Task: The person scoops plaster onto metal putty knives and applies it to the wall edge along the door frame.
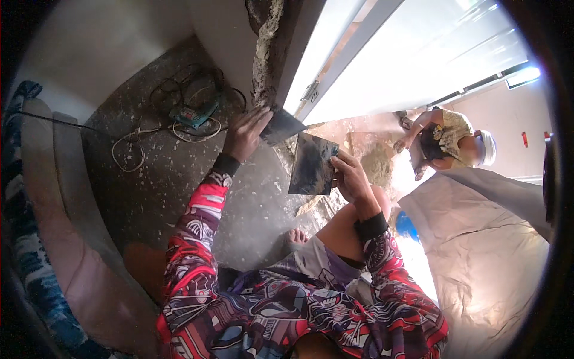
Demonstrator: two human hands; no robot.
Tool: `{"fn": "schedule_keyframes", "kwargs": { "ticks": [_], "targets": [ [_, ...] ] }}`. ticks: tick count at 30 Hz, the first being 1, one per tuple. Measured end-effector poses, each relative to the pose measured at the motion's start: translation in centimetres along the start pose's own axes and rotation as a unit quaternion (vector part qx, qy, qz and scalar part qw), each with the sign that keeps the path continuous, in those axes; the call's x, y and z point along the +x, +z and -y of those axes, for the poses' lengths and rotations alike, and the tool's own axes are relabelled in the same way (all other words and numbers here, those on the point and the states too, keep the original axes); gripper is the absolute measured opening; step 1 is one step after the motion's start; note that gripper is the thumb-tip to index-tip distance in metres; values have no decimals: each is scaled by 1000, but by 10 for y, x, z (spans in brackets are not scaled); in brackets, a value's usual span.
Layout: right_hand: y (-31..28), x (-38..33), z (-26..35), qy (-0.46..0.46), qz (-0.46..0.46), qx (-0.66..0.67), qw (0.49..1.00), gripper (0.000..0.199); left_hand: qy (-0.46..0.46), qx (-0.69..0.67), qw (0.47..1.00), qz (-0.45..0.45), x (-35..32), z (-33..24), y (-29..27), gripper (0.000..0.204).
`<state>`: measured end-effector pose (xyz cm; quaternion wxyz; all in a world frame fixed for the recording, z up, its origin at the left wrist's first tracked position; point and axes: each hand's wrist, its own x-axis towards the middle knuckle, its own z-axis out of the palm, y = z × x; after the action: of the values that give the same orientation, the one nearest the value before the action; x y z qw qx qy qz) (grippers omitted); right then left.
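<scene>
My left hand (245, 130) is at the foot of the door frame, beside the rough broken wall edge. Its fingers lie together along a thin dark flat plate (282, 127), which touches the base of the frame. A second dark square plate (312, 166), smeared with pale dust or paste, is pinched at its right edge by my right hand (351, 176). That plate is tilted and held just in front of the first, over the floor. I cannot make out the material of either plate.
A teal power tool (196, 112) with tangled cords lies on the speckled grey floor (149, 191). The white door (412, 54) stands ahead. A co-worker (451, 137) crouches at the right beyond rubble (376, 161). Beige sheeting (478, 233) covers something at the right, near a blue object (406, 226).
</scene>
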<state>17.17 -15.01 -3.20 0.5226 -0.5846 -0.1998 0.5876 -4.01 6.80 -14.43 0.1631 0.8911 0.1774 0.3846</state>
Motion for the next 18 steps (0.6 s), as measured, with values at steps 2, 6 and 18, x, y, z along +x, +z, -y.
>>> {"fn": "schedule_keyframes", "kwargs": {
  "ticks": [2, 6, 18],
  "targets": [
    [-14, -4, -3, 10, -22, -11, 1000, 31, -53, -29, 997, -41, -16, -13, 3, 49],
    [-17, 2, -5, -22, -21, -3, 1000, 30, -291, -56, 953, -67, -30, -30, -16, 14],
    [3, 7, -6, 3, 4, 120, 993, 37, -495, -452, 742, 16, -87, -64, -98, 12]
  ]
}}
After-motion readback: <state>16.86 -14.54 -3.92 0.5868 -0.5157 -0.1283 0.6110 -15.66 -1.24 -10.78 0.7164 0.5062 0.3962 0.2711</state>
